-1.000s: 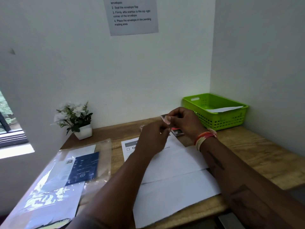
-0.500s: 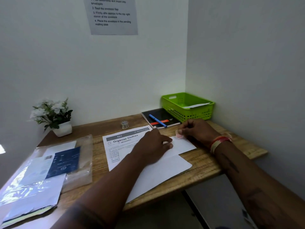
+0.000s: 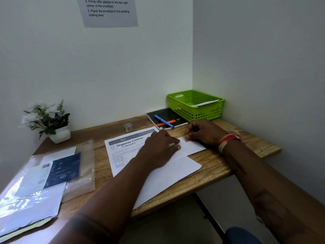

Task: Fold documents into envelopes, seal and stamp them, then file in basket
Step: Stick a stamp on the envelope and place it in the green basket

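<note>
A white envelope point(image 3: 194, 147) lies on the wooden desk point(image 3: 246, 143), over a larger white sheet point(image 3: 168, 175). My left hand point(image 3: 161, 146) lies flat on the envelope's left part, fingers spread. My right hand point(image 3: 204, 132) presses a small pink stamp point(image 3: 186, 139) onto the envelope's top edge with its fingertips. A printed page headed "Organize Clothes" point(image 3: 123, 147) sits under my left wrist. The green basket point(image 3: 197, 113) stands in the back right corner with a white envelope point(image 3: 205, 103) inside.
A black notebook point(image 3: 168, 118) with a blue pen point(image 3: 163, 121) lies in front of the basket. A small clear jar point(image 3: 128, 127) stands near the wall. A potted white flower point(image 3: 51, 120) is at the back left. Clear plastic sleeves with papers point(image 3: 52, 171) cover the left.
Both hands came down from mid-air, where they held the stamp, to the desk. My left hand now lies flat on the envelope and my right presses the stamp on it.
</note>
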Tool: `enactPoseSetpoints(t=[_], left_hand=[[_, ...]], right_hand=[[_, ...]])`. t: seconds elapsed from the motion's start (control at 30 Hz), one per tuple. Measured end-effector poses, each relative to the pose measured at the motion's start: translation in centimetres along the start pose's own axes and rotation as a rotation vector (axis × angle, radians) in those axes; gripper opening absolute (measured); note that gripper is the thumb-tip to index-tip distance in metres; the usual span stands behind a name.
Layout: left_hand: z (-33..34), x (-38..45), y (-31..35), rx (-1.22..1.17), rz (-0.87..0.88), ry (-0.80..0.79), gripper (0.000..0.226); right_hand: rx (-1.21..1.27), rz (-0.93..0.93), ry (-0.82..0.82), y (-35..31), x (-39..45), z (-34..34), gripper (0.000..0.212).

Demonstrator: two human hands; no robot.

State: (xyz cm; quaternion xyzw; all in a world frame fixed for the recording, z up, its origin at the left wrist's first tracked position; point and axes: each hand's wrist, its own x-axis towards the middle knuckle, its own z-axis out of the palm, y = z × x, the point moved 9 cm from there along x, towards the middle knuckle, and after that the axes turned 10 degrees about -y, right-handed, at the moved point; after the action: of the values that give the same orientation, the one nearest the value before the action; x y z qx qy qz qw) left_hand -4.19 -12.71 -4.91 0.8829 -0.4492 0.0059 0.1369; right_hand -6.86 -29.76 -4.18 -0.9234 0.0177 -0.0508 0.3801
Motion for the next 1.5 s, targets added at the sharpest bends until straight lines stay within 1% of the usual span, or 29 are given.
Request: enactPoseSetpoints(t=[0.5,0.73,0.87,0.97,1.1,1.2,1.27,1.4,1.5], left_hand=[[0.4,0.4,-0.3,0.018,0.002,-0.022,0.039],[0.5,0.4,-0.6,0.015,0.002,-0.023,0.039],[0.4,0.4,-0.4,0.022,-0.001,-0.035,0.04],[0.5,0.4,-0.1,0.042,0.003,-0.058,0.04],[0.6,0.3,0.1,0.063,0.005,-0.075,0.039],[0.6,0.4,0.1,0.075,0.005,-0.08,0.04],[0.6,0.4,0.1,0.077,-0.004,-0.079,0.041],[0.6,0.4,0.1,0.071,-0.012,-0.073,0.042],[0.6,0.4,0.0,0.068,-0.016,-0.074,0.042]], right_hand=[[-0.058,-0.007,0.036,-0.2,-0.1,-0.1,0.017],[-0.145,-0.005,0.03,-0.4,-0.1,0.2,0.02],[-0.157,0.063,0.016,0.1,0.1,0.1,0.027],[-0.143,0.132,0.038,0.4,0.4,-0.2,0.033],[-0.222,0.208,0.057,0.0,1.2,0.0,0.024],[-0.316,0.235,0.078,-0.5,1.4,0.4,0.024],[-0.298,0.222,0.074,-0.2,1.1,0.4,0.025],[-0.202,0.166,0.008,0.5,0.1,-0.2,0.036],[-0.19,0.138,-0.025,0.5,0.0,-0.2,0.036]])
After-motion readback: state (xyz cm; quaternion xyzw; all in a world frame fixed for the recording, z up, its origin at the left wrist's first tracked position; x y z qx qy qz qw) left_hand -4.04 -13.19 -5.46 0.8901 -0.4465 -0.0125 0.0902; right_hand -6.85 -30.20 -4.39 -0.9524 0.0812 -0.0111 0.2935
